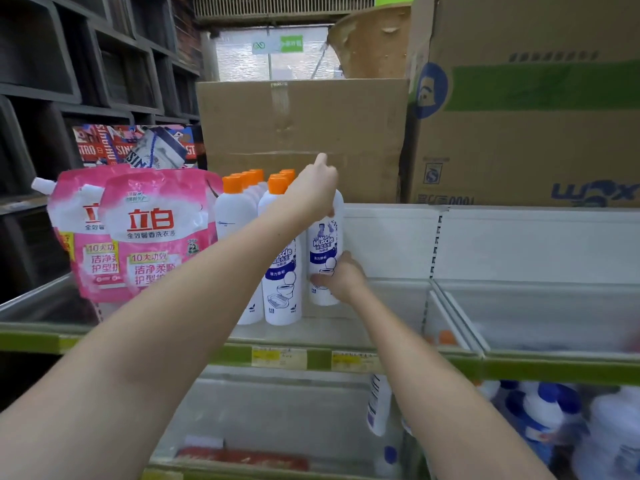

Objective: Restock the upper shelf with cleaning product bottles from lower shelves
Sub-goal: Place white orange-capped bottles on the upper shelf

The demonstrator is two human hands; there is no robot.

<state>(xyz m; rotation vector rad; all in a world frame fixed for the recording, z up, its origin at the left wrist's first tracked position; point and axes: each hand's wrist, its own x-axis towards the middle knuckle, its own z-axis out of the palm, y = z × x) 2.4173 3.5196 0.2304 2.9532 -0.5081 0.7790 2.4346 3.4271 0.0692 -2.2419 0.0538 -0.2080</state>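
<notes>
While both arms reach up to the upper shelf (346,327), a white Mr Muscle bottle (325,244) stands upright there at the right end of a group of like bottles. It is tall and slim, with a blue and white label that shows a toilet bowl. Its cap is hidden behind the left hand (313,192).

The left hand's grip is curled over the top of this bottle, with one finger raised and pointing up at the brown carton behind. The right hand (341,278) holds the same bottle low down: its thumb lies across the front of the label and its fingers wrap round the back, so the grip is pressed around the bottle's lower part. Whether the bottle's base rests on the shelf or hangs just above it cannot be told.

Just left of it stand the other white bottles (280,271), with orange caps (277,184), partly covered by the left forearm. Further left lean two pink detergent pouches (152,233). Behind the bottles sits a plain cardboard box (301,133).

Below, on the lower shelf (277,410), one white bottle (379,403) is half hidden by the right forearm, and the blue-capped bottles (543,417) at lower right are blurred, their labels unreadable.
</notes>
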